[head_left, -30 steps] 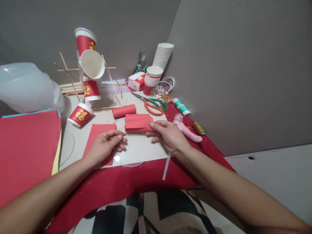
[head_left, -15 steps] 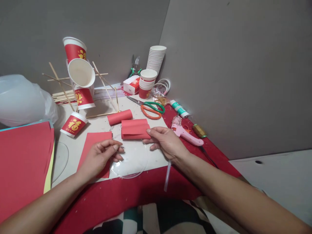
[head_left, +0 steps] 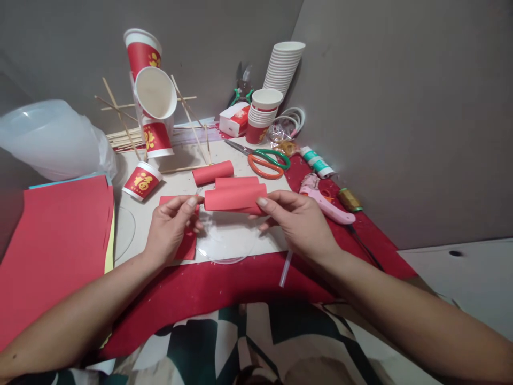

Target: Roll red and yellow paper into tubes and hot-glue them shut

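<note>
I see the rolled red paper (head_left: 234, 197) lying crosswise, long axis left to right. The left hand (head_left: 172, 224) pinches its left end, the right hand (head_left: 298, 222) its right end.

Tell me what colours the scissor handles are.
The scissors have one green handle and one orange; head view.

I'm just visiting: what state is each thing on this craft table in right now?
held red paper, curled into a loose roll, held up.
left hand, pinching its left end.
right hand, pinching its right end.
second red roll, rolled, lying down.
scissors, shut, lying flat.
printed cup, tipped on its side.
white cups, nested, leaning.
</note>
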A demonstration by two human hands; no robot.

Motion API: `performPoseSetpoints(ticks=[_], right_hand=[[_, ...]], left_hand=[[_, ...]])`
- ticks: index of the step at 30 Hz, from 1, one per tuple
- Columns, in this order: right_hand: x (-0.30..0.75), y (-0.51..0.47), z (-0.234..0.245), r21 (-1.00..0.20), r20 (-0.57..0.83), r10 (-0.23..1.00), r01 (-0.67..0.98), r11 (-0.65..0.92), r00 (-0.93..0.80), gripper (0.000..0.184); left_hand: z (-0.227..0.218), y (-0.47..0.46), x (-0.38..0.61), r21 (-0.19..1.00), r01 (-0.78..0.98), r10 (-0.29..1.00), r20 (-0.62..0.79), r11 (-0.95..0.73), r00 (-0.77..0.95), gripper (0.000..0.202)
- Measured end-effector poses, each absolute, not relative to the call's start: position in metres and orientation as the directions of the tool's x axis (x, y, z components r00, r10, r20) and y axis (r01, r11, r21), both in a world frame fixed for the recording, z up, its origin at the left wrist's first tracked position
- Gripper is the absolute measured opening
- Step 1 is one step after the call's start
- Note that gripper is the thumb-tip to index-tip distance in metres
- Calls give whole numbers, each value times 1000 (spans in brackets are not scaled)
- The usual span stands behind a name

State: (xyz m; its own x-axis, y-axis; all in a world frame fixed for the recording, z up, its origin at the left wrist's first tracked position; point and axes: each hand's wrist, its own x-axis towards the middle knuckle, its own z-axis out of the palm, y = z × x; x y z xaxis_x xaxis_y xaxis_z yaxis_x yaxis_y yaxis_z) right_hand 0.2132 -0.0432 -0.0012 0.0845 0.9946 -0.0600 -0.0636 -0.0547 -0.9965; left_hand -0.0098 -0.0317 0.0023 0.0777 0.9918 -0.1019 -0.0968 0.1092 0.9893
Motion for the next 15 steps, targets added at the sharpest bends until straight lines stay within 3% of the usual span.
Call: performPoseSetpoints(ticks=[6,15], right_hand=[[207,-50,-2,-997,-70,994,-52,-65,82,35],[210,-59,2,-1000,-6,1000,18,-6,-23,42]], left_hand=[[1,-39,-5,972,-47,936,-209,231,284,30],[4,-36,-7,974,-63,935,-191,219,298,29]])
